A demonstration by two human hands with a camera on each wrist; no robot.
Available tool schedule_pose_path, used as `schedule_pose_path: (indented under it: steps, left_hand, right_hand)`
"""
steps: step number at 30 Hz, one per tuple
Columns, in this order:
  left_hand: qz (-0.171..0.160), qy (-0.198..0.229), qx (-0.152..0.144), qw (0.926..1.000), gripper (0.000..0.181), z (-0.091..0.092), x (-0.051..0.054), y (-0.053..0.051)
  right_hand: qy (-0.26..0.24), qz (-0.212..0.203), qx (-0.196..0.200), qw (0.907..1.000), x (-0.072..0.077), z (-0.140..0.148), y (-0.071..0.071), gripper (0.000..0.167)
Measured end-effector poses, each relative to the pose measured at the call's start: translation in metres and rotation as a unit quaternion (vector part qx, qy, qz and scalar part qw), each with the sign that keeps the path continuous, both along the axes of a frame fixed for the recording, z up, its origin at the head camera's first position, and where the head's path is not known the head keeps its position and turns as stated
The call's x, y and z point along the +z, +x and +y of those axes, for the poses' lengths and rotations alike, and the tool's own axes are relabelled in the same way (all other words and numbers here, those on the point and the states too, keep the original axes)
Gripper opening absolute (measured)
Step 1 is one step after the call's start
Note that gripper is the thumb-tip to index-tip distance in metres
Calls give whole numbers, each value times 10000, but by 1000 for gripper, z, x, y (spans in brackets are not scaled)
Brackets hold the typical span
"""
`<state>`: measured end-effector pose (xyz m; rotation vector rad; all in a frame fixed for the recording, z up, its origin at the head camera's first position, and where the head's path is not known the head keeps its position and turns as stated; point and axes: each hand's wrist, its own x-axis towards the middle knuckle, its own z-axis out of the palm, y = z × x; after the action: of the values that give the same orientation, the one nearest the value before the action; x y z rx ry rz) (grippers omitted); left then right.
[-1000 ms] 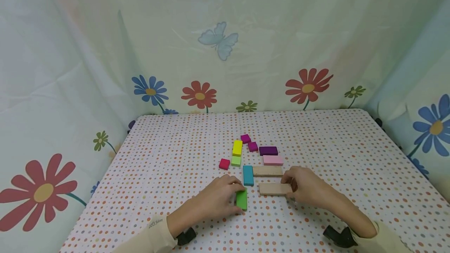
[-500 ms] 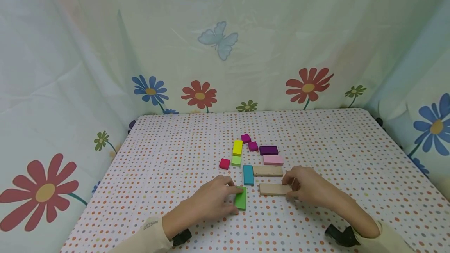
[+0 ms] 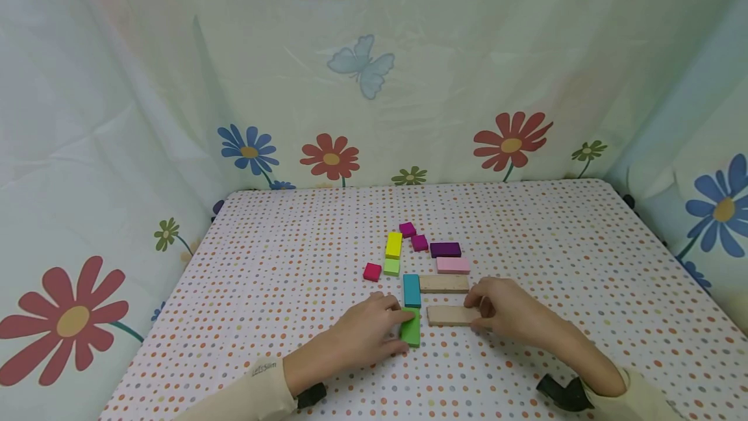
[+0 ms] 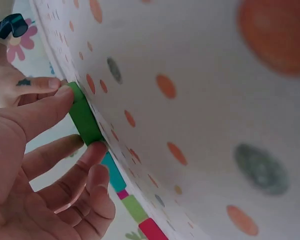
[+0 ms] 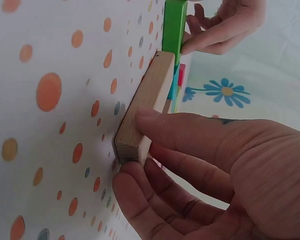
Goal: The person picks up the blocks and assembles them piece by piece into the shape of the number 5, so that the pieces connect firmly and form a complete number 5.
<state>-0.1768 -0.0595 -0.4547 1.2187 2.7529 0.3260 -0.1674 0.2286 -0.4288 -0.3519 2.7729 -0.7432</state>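
Observation:
My left hand (image 3: 369,331) pinches a bright green block (image 3: 412,334) lying flat on the table, thumb at its near end and fingers at its far end. That block's far end meets the near end of a teal block (image 3: 411,290). My right hand (image 3: 517,312) grips the right end of a plain wooden block (image 3: 450,316) between thumb and fingers; the right wrist view shows this wooden block (image 5: 149,92) flat on the cloth. A small gap separates it from the green block. Behind it, a second wooden block (image 3: 444,284) lies against the teal one.
Farther back lie a pink block (image 3: 452,266), a dark purple block (image 3: 445,250), two magenta cubes, a yellow block (image 3: 394,245), a light green cube (image 3: 391,267) and a red cube (image 3: 372,272). A dotted cloth covers the table (image 3: 280,245); a flowered curtain (image 3: 444,70) hangs behind.
The green block in my left hand shifted slightly left, then right and up to the teal block's end. The wooden block in my right hand has slid slightly left.

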Motion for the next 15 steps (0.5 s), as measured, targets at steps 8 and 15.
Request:
schedule_pose_path:
  steps: [8, 15]
  left_hand:
    - [131, -78, 34, 9999, 52, 5, 0, 1]
    - [137, -64, 3, 9999, 51, 4, -1, 1]
  right_hand:
    - [-13, 74, 279, 9996, 0, -2, 2, 25]
    - [-162, 205, 581, 9980, -2, -2, 3, 24]
